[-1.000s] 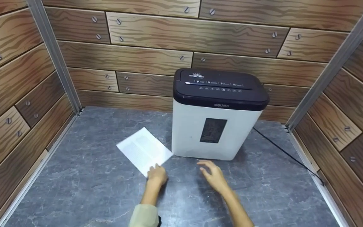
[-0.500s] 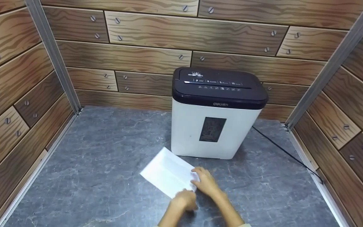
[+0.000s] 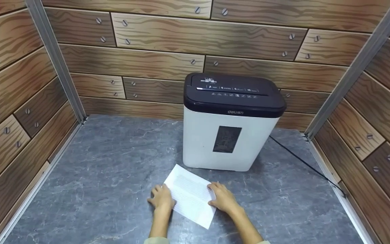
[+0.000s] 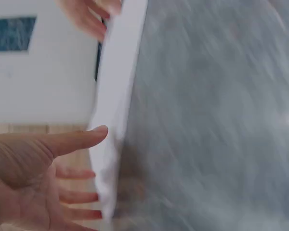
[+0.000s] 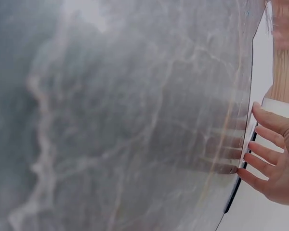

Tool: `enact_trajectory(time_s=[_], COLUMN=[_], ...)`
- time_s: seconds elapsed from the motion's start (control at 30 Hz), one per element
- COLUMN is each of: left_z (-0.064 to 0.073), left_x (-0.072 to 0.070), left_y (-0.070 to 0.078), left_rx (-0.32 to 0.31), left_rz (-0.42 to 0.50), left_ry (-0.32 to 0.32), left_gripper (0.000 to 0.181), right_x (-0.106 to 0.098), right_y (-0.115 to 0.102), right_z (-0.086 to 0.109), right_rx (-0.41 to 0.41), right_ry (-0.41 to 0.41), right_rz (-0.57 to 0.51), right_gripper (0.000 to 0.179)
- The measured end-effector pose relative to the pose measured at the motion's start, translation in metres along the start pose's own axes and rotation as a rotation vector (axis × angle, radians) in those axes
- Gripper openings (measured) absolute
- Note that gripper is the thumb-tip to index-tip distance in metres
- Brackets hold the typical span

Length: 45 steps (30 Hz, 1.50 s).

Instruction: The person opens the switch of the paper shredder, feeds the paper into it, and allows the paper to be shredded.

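Observation:
A white sheet of paper (image 3: 191,195) with printed text lies on the grey marbled surface, turned at an angle, in front of the paper shredder (image 3: 229,135). At its left edge my left hand (image 3: 161,198) has its fingers spread, the tips at the paper. The left wrist view shows this left hand (image 4: 43,187) with straight fingers and thumb along the sheet (image 4: 118,72). My right hand (image 3: 224,198) touches the right edge with thumb and fingers apart. In the right wrist view the right hand (image 5: 277,154) has extended fingers meeting the sheet's edge (image 5: 262,67).
The shredder has a dark top with a feed slot (image 3: 232,91) and a white bin with a dark window (image 3: 227,139). A black cord (image 3: 306,164) runs from behind it to the right. Wood-patterned walls (image 3: 154,64) enclose the back and both sides.
The paper has moved right and toward me, and is turned. The left hand has let go of its near corner and shifted to the left edge; the right hand has come to the right edge.

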State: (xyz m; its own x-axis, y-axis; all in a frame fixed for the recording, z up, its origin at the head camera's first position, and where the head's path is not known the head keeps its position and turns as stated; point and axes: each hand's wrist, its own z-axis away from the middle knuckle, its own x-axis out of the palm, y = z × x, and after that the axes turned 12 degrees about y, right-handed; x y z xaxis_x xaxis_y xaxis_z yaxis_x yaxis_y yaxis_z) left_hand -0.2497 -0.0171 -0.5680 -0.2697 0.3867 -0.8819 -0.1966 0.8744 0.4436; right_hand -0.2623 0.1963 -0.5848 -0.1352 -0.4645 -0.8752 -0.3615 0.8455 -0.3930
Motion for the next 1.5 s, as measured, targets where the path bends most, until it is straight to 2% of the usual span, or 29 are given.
enact_trajectory(time_s=[0.03, 0.1, 0.17, 0.33, 0.4, 0.47, 0.57, 0.67, 0.77, 0.87, 0.97, 1.07, 1.17, 1.23, 1.33, 1.4, 1.5], left_z=[-0.002, -0.004, -0.006, -0.008, -0.008, -0.009, -0.009, -0.010, -0.010, -0.011, -0.012, -0.015, -0.016, -0.015, -0.013, -0.012, -0.010], left_x=[0.001, 0.002, 0.002, -0.001, -0.005, -0.011, -0.023, -0.038, -0.052, -0.062, -0.067, -0.067, -0.061, -0.056, -0.046, -0.041, -0.036], left_y=[-0.003, -0.007, -0.008, -0.010, -0.009, -0.007, 0.000, 0.010, 0.020, 0.031, 0.040, 0.047, 0.050, 0.052, 0.054, 0.056, 0.059], left_rx=[-0.033, -0.056, -0.058, -0.061, -0.052, -0.036, 0.007, 0.093, 0.187, 0.247, 0.242, 0.177, 0.106, 0.079, 0.075, 0.081, 0.095], left_rz=[0.008, 0.037, 0.046, 0.081, 0.132, 0.198, 0.279, 0.338, 0.389, 0.444, 0.506, 0.648, 0.839, 0.931, 0.985, 0.996, 1.022], left_ry=[-0.001, 0.014, 0.059, 0.223, 0.255, 0.254, 0.233, 0.234, 0.258, 0.313, 0.393, 0.440, 0.401, 0.355, 0.310, 0.304, 0.297], left_gripper=[0.059, 0.058, 0.047, 0.012, 0.008, 0.010, 0.014, 0.014, 0.014, 0.013, 0.018, 0.033, 0.041, 0.037, 0.024, 0.015, 0.012], right_x=[0.000, 0.000, 0.000, 0.001, 0.000, 0.000, 0.000, -0.003, -0.013, -0.026, -0.038, -0.050, -0.062, -0.070, -0.079, -0.083, -0.087], right_y=[0.000, 0.000, 0.000, 0.000, 0.000, 0.001, 0.004, 0.005, 0.004, 0.001, 0.000, 0.000, -0.002, -0.004, -0.005, -0.005, -0.005], right_z=[0.000, -0.001, -0.001, 0.000, 0.001, 0.000, -0.002, -0.008, -0.015, -0.019, -0.022, -0.024, -0.025, -0.025, -0.024, -0.023, -0.020], right_rx=[0.001, 0.001, 0.001, 0.004, 0.008, 0.020, 0.031, 0.045, 0.074, 0.147, 0.214, 0.287, 0.376, 0.438, 0.509, 0.531, 0.545], right_ry=[-0.003, 0.001, 0.003, -0.006, 0.001, 0.031, 0.140, 0.296, 0.415, 0.475, 0.524, 0.584, 0.639, 0.664, 0.687, 0.705, 0.728], right_rz=[0.006, 0.011, 0.008, -0.014, -0.032, -0.064, -0.157, -0.311, -0.451, -0.560, -0.660, -0.757, -0.790, -0.807, -0.856, -0.887, -0.914], right_gripper=[0.055, 0.055, 0.055, 0.058, 0.060, 0.063, 0.065, 0.063, 0.049, 0.028, 0.013, 0.010, 0.012, 0.014, 0.019, 0.021, 0.022])
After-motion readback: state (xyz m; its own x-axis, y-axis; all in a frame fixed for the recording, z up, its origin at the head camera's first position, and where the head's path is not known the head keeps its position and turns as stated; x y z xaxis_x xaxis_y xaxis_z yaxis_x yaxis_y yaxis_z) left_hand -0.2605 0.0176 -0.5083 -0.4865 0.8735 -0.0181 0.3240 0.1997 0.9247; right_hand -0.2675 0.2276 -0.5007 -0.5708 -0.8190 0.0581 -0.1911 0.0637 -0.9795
